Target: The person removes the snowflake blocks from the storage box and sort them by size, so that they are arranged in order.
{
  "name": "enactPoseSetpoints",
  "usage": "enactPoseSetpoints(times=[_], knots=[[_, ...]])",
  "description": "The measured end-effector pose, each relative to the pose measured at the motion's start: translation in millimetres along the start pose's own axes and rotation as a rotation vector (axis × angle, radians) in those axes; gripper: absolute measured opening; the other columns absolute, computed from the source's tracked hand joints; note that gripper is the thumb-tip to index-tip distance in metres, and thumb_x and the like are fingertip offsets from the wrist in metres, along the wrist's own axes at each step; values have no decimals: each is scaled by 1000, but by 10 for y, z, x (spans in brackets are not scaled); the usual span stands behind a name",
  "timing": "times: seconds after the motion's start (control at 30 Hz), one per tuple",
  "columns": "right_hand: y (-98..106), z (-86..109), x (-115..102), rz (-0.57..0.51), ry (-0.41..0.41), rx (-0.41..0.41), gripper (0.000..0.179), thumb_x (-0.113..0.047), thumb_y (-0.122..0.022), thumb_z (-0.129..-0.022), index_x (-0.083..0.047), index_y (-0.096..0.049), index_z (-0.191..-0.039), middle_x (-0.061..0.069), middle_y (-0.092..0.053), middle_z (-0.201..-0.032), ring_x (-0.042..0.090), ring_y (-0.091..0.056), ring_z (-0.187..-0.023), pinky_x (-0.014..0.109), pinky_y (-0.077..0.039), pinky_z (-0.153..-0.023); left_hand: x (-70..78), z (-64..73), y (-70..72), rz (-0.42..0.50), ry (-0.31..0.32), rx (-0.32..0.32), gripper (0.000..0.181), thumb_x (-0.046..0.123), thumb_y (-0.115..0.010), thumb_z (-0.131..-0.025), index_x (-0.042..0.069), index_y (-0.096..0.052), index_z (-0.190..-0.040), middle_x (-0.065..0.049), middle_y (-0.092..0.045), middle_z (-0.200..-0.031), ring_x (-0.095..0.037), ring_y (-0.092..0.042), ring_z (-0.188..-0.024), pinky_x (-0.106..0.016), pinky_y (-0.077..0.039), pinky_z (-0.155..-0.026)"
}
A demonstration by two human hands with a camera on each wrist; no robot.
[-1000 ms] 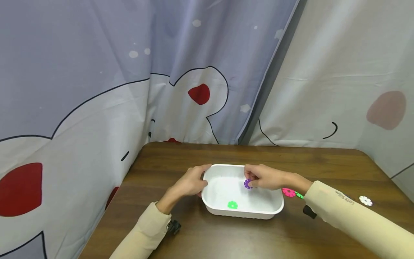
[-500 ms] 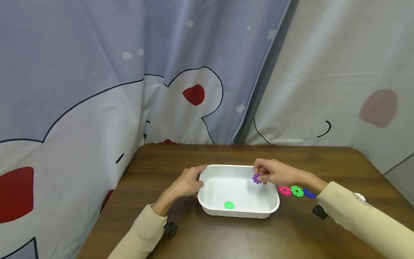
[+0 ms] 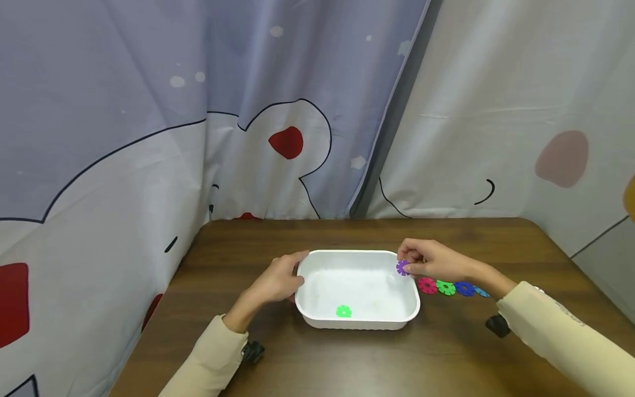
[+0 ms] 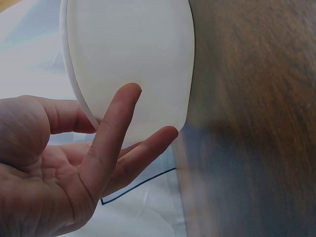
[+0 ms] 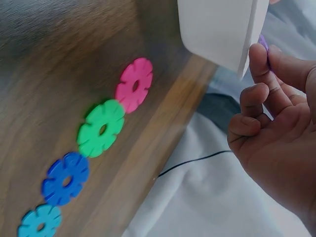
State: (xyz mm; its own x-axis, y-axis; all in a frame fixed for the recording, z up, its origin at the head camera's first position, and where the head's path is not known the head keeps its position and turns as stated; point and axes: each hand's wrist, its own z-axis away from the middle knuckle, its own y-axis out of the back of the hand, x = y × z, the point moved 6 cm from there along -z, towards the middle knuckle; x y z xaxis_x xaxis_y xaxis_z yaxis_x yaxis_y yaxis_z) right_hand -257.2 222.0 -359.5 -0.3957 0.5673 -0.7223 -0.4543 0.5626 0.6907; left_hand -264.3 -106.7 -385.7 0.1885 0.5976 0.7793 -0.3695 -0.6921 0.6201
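Observation:
A white plastic tray [image 3: 357, 325] sits on the table, with a green snowflake disc [image 3: 344, 311] inside near its front wall. At its left end my left hand [image 3: 279, 279] holds the rim; the left wrist view has the fingers [image 4: 116, 126] against the outer wall. My right hand [image 3: 436, 260] pinches a purple snowflake disc [image 3: 402, 268] between thumb and forefinger above the tray's back right corner. In the right wrist view, that disc is mostly hidden by the fingertips, close to the tray's rim.
Right of the tray runs a row of notched discs: pink [image 3: 427, 285], green [image 3: 446, 288], blue [image 3: 464, 289] and light blue [image 3: 480, 291]. The right sleeve [image 3: 560, 325] partly covers a white disc [image 3: 539, 289]. Curtains [image 3: 278, 176] hang behind the wooden table [image 3: 357, 364].
My right hand has carried the purple disc from over the tray's inside toward its back right corner. More of the disc row shows beside the forearm. The left hand still holds the rim.

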Motion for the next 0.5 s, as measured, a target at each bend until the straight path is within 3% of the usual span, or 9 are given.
enactPoseSetpoints(times=[0.17, 0.5], knots=[[83, 122, 69, 20, 14, 31, 13, -5, -68, -101, -6, -64, -113, 3, -65, -78, 7, -55, -67, 22, -50, -60, 9, 2, -2, 2, 6, 10, 67, -10, -59, -92, -2, -45, -158, -30, -64, -136, -25, -72, -61, -43, -64, -50], [239, 409, 214, 19, 15, 98, 12, -5, -66, -103, -7, -64, -114, 0, -64, -80, 7, -56, -69, 24, -52, -61, -5, 10, -14, 10, 15, 13, 66, -9, -60, -93, -2, -45, -158, -31, -64, -137, -25, -72, -62, -43, -64, -51]])
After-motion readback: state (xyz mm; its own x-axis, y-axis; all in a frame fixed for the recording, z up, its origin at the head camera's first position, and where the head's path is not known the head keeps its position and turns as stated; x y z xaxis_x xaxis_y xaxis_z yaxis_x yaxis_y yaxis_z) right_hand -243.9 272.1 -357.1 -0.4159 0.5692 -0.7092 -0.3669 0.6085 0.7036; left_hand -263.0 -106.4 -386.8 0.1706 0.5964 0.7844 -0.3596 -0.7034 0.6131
